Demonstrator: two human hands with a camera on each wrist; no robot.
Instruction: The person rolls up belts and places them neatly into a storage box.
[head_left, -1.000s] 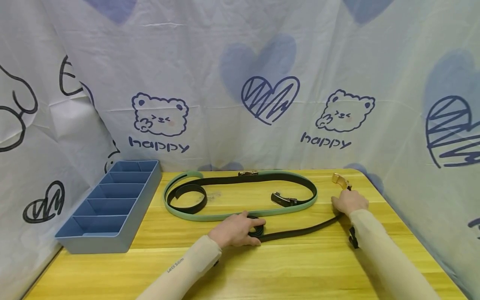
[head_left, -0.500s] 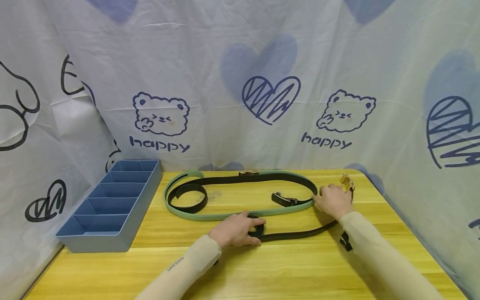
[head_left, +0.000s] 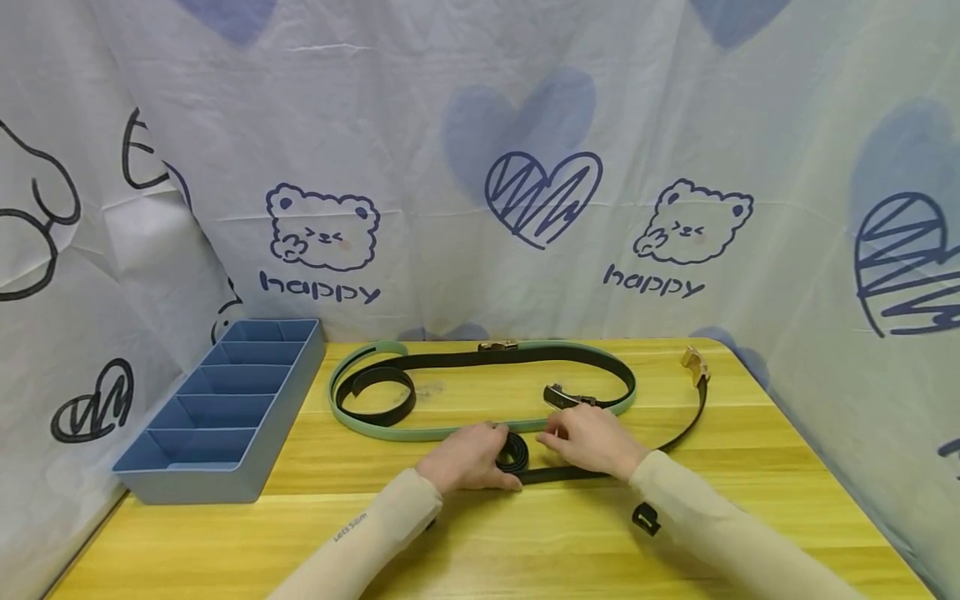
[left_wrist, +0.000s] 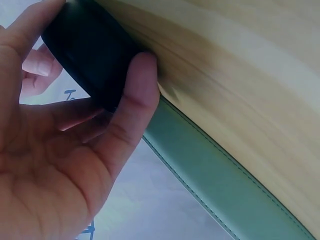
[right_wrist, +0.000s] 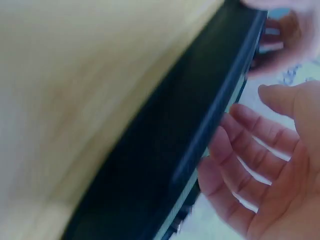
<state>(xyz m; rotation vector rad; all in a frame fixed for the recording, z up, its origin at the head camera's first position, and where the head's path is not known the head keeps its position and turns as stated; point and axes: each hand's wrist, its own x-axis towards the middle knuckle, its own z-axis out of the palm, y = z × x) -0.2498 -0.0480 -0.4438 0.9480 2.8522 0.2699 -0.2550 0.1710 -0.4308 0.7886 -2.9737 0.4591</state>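
Observation:
A black belt lies on its edge across the table, one end rolled into a small coil [head_left: 513,452]. My left hand [head_left: 468,458] holds that coil; in the left wrist view the thumb and fingers curl round the dark roll [left_wrist: 95,50]. My right hand [head_left: 596,442] hovers just right of the coil, over the belt's strap [head_left: 551,475]. Seen from the right wrist, its fingers are loosely bent beside the strap [right_wrist: 170,125], with nothing between them and the thumb. The belt's gold buckle [head_left: 696,367] rests at the far right.
Behind the hands lies a long loop of green belt [head_left: 427,435] with a black belt [head_left: 450,361] inside it. A dark metal buckle [head_left: 564,397] sits within the loop, another buckle [head_left: 498,346] at its back. A blue divided box [head_left: 262,450] stands left on the wooden table [head_left: 525,550].
My right hand has slid left from near the gold buckle along the strap to beside the coil, letting go of the belt's far part. My left hand has stayed on the coil.

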